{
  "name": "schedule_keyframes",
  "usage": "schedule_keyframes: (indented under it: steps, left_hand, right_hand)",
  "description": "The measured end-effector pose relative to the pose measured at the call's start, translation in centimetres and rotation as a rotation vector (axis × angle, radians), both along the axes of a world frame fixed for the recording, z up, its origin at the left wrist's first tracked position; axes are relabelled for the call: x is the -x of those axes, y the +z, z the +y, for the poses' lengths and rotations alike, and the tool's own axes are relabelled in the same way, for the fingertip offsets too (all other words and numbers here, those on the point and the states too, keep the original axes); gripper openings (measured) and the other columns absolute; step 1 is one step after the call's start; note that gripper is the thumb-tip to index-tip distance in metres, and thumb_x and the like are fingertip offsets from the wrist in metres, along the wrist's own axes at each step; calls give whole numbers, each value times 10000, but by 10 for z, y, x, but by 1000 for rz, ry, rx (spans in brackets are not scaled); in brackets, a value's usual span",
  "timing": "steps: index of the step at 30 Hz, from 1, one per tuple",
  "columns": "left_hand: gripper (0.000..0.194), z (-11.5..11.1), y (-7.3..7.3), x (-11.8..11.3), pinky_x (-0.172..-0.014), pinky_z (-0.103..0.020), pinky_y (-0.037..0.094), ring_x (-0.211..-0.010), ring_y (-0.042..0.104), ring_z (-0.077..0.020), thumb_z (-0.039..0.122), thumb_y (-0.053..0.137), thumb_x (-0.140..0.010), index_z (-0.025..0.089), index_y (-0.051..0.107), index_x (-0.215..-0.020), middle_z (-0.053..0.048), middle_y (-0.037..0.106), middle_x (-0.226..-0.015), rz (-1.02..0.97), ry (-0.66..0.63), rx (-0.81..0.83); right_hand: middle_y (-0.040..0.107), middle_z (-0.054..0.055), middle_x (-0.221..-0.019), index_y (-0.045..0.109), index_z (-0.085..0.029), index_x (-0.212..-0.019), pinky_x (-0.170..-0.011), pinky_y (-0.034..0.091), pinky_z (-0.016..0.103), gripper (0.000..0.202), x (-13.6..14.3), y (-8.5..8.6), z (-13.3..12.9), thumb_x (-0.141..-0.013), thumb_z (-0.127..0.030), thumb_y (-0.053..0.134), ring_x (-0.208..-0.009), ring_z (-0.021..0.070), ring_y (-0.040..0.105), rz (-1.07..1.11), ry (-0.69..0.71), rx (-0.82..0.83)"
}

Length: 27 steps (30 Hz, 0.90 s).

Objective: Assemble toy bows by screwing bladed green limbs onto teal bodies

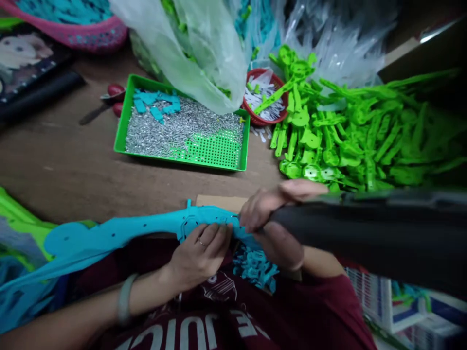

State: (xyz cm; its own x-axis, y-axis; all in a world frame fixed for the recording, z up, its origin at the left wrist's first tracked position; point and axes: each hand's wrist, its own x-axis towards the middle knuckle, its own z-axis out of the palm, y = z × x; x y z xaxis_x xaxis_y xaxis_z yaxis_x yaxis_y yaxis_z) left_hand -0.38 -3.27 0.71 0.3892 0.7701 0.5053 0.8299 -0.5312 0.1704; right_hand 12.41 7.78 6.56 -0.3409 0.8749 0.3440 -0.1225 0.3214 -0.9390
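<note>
My right hand is wrapped round the front of a long black electric screwdriver. Its tip points left, onto a long light-blue plastic part that looks like half of a toy gun shell. The part lies across in front of my body, with small holes and raised outlines on its face. My left hand, with a ring and closed fingers, grips this blue part just left of the screwdriver tip. Whether a screw sits between those fingertips is hidden. A piece of cardboard shows behind the part.
A green tray holds many small screws and a few blue pieces. Behind it are a plastic bag and a red basket of white pieces. Green plastic parts pile up at right. Small blue pieces lie near my shirt.
</note>
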Motion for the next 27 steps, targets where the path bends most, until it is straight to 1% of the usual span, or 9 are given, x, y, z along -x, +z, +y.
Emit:
schedule_keyframes:
  steps: [2, 3, 8, 11, 18, 21, 23, 25, 27]
  left_hand:
    - [275, 0, -2, -1, -741, -361, 567, -880, 659, -219, 60, 462, -923, 95, 726, -993, -98, 713, -852, -55, 12, 3]
    - [280, 0, -2, -1, -731, -357, 566, -880, 650, -218, 59, 456, -921, 105, 728, -971, -96, 701, -840, -70, 15, 4]
    - [290, -2, -5, -2, -711, -346, 551, -862, 629, -215, 68, 444, -932, 125, 728, -921, -90, 670, -818, -109, 30, 21]
    - [287, -3, -6, -2, -716, -346, 532, -857, 626, -218, 63, 439, -935, 117, 717, -894, -99, 674, -844, -131, 29, 27]
    - [264, -5, -11, -2, -681, -368, 473, -810, 599, -230, 52, 432, -920, 118, 686, -899, -106, 679, -850, -124, 12, 32]
    - [279, -5, -11, -2, -679, -371, 450, -785, 578, -226, 32, 410, -901, 139, 663, -850, -102, 672, -836, -162, 19, 18]
    - [292, -5, -10, -1, -688, -367, 445, -775, 567, -222, 18, 402, -891, 148, 660, -842, -88, 659, -801, -175, 32, 9]
    - [293, -4, -8, -2, -694, -361, 444, -761, 565, -218, 12, 409, -889, 148, 665, -846, -73, 644, -767, -182, 35, 0]
    - [290, -4, -8, -2, -698, -355, 446, -744, 570, -215, 22, 413, -904, 137, 679, -884, -67, 641, -763, -187, 35, -9]
  right_hand:
    - [564, -72, -574, 526, -325, -1240, -391, 480, 289, 460, 3, -9, -12, -794, -282, 632, -409, 147, 547, 126, -6, -35]
    - [567, -69, -579, 533, -315, -1239, -393, 487, 277, 468, 6, -13, -15, -785, -266, 634, -413, 143, 554, 133, 3, -47]
    - [571, -82, -586, 490, -316, -1295, -371, 483, 242, 552, 12, -25, -8, -770, -260, 652, -391, 132, 556, 41, 165, -129]
    - [564, -86, -579, 493, -334, -1292, -374, 494, 239, 501, 11, -28, -7, -817, -270, 636, -382, 126, 550, 11, 194, -113]
    - [521, -87, -535, 551, -332, -1162, -333, 459, 227, 356, 19, -30, -22, -825, -318, 663, -346, 119, 495, 40, 88, -141]
    - [544, -76, -547, 559, -316, -1163, -396, 511, 235, 333, 16, -36, -24, -843, -316, 651, -398, 129, 565, -10, 167, -158]
    - [579, -67, -572, 551, -308, -1181, -441, 543, 245, 343, 12, -46, -23, -855, -336, 654, -441, 135, 603, -19, 214, -163]
    - [606, -56, -603, 538, -297, -1136, -478, 558, 244, 276, 7, -56, -18, -884, -356, 633, -489, 135, 631, 8, 258, -198]
    - [625, -33, -640, 524, -269, -1056, -538, 578, 246, 166, 2, -62, -11, -932, -369, 572, -558, 133, 662, -84, 458, -275]
